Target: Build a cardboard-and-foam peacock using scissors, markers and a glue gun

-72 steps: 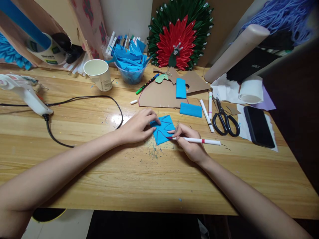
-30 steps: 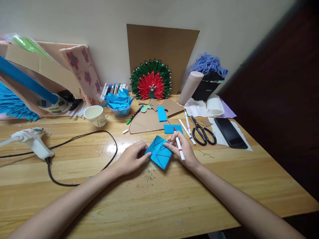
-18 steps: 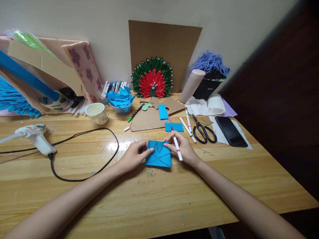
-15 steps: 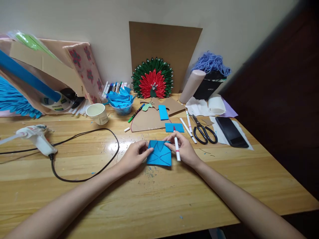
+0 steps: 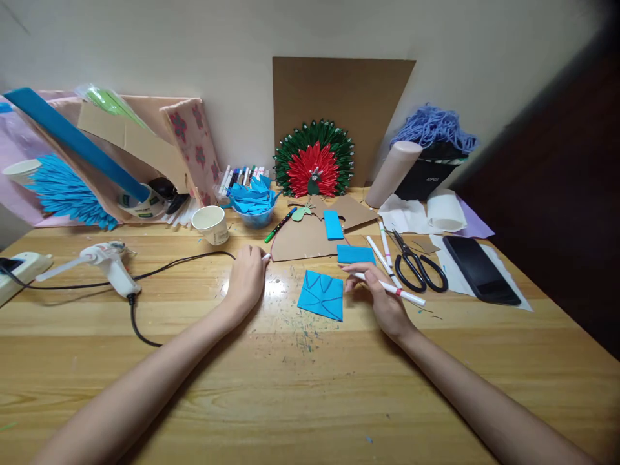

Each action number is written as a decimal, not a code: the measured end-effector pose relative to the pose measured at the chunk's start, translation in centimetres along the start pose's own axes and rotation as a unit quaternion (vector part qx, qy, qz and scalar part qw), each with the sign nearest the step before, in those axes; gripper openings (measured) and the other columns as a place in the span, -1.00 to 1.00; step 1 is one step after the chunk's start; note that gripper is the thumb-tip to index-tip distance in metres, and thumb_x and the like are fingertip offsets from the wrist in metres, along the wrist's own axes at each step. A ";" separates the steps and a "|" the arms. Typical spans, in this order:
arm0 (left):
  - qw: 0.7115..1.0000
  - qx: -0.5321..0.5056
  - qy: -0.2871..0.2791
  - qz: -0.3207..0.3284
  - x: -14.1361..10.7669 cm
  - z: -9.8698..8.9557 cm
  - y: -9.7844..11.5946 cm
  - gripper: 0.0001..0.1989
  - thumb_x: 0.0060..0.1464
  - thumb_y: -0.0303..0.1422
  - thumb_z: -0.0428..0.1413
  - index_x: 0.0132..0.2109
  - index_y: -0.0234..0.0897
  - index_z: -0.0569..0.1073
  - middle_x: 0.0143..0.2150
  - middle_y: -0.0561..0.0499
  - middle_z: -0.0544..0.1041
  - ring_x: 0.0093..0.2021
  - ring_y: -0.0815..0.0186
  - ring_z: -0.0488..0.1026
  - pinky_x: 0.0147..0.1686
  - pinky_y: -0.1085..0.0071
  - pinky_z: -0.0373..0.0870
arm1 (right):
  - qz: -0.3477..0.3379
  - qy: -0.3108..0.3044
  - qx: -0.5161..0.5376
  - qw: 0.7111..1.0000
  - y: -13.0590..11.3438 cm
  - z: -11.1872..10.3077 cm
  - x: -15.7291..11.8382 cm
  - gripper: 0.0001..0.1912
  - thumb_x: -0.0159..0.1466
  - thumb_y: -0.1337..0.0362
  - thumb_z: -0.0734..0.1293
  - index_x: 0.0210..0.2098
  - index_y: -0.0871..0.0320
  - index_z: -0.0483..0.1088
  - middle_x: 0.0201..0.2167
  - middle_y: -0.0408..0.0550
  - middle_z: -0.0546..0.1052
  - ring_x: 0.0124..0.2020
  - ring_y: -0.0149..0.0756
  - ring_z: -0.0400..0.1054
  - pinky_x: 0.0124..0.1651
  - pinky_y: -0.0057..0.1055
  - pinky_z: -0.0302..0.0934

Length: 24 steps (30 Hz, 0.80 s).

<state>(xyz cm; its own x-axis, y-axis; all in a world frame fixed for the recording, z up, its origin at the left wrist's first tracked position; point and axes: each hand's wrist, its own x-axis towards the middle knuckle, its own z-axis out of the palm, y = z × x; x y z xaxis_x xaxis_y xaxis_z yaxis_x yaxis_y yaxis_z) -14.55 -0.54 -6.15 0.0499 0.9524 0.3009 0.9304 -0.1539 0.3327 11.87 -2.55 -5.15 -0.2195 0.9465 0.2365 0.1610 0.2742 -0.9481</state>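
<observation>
My right hand (image 5: 385,307) pinches a white marker (image 5: 404,295) with a pink band, its tip end towards the paper. A blue square of paper (image 5: 320,296) with dark curved lines drawn on it lies flat on the table, just left of that hand and untouched. My left hand (image 5: 246,279) is closed at the left, its fingertips on a small white marker cap (image 5: 266,257) by the cardboard's corner. Its fingers partly hide the cap. Two folded blue pieces (image 5: 356,254) lie beyond the square, one of them on the cut cardboard (image 5: 303,242).
Black-handled scissors (image 5: 420,268), loose white markers (image 5: 382,258) and a phone (image 5: 479,268) lie at the right. A glue gun (image 5: 113,265) with its cord, a paper cup (image 5: 210,225) and a bowl of blue scraps (image 5: 254,205) stand left. Behind is a red-green peacock (image 5: 314,161).
Both hands have let go of the blue square, which now lies on the table. My left hand moved left to the cap; my right hand moved right, tilting the marker flatter. The view shifted left.
</observation>
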 end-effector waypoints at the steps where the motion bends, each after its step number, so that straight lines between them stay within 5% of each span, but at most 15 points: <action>1: 0.999 -0.032 0.004 0.012 -0.1 0.0 0.3 -0.80 0.21 -0.34 -0.13 -0.25 -0.35 0.32 -0.27 -0.14 0.35 -0.25 0.19 0.26 -0.27 0.24 0.24 | -0.004 -0.007 0.010 1.000 0.0 0.1 -0.1 -0.68 0.34 0.12 0.06 -0.17 0.10 0.36 -0.47 -0.13 0.41 -0.32 -0.28 0.36 -0.11 -0.26 0.21; 10: 0.935 -0.331 -0.107 0.069 -2.4 -1.0 5.0 -0.83 0.20 -0.28 -0.07 -0.22 -0.27 0.33 -0.29 0.00 0.42 -0.28 0.34 0.33 -0.26 0.39 0.29 | 0.031 -0.105 0.131 0.985 -0.8 1.0 -0.9 -0.84 0.25 0.16 0.23 -0.26 0.11 0.23 -0.42 -0.10 0.52 -0.31 -0.27 0.43 -0.18 -0.28 0.27; 19: 0.925 -0.318 -0.118 0.170 -3.0 -0.9 5.1 -0.84 0.20 -0.33 -0.07 -0.19 -0.25 0.38 -0.27 -0.03 0.41 -0.25 0.34 0.35 -0.25 0.41 0.29 | 0.068 -0.163 0.126 0.976 -1.0 1.5 -1.2 -0.86 0.26 0.19 0.24 -0.26 0.12 0.30 -0.31 -0.05 0.55 -0.23 -0.29 0.44 -0.12 -0.28 0.27; 24: 0.923 -0.251 -0.114 0.268 -3.7 -0.7 5.3 -0.80 0.22 -0.42 -0.12 -0.21 -0.28 0.40 -0.31 -0.04 0.42 -0.30 0.34 0.33 -0.31 0.43 0.27 | -0.005 -0.220 0.024 0.975 -1.1 0.8 -1.3 -0.90 0.25 0.23 0.24 -0.30 0.11 0.34 -0.30 -0.06 0.52 -0.25 -0.29 0.41 -0.18 -0.30 0.25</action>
<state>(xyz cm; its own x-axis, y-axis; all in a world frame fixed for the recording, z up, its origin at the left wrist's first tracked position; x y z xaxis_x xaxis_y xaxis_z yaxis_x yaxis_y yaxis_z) -10.02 -5.04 -4.86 0.5829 0.7254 0.3662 0.4672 -0.6679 0.5793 11.20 -4.19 -4.61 -0.6146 0.7760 0.1418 0.1139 0.2652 -0.9574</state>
